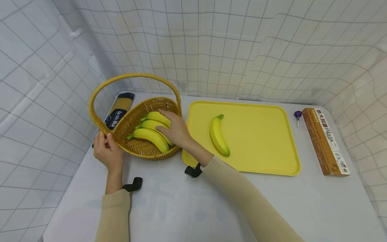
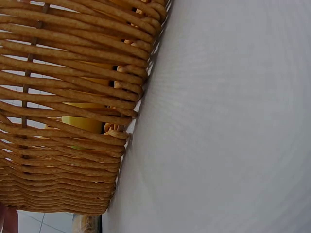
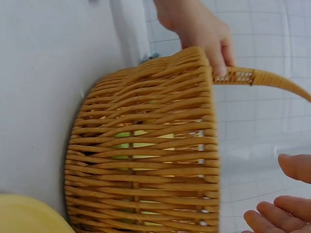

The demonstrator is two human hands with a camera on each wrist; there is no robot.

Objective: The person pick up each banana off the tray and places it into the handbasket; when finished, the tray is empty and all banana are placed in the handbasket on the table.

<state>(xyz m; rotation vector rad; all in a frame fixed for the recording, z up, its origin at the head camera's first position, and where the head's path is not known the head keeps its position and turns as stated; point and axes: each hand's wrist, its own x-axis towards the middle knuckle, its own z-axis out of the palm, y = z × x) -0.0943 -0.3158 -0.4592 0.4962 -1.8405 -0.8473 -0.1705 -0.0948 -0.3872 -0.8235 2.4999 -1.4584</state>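
At the left of the head view, my left hand (image 1: 109, 153) grips the rim of a wicker basket (image 1: 152, 156) where its tall arched handle meets it. Several yellow bananas (image 1: 151, 136) lie side by side inside. Over the basket's right side reaches my right hand (image 1: 177, 129), thumb and fingers spread above the bananas. In the right wrist view, its fingers (image 3: 282, 216) sit beyond the rim with nothing seen between them. One more banana (image 1: 218, 135) rests on a yellow tray (image 1: 260, 141) to the right. Through the weave, bits of yellow show in both wrist views.
A dark-labelled pasta pack (image 1: 116, 114) lies behind the basket's left side. On the right of the white table (image 1: 169, 208) are a purple lollipop (image 1: 297, 115) and a long brown-and-white pasta box (image 1: 325, 141). Gridded white curtains (image 1: 217, 50) surround the table's back and sides.
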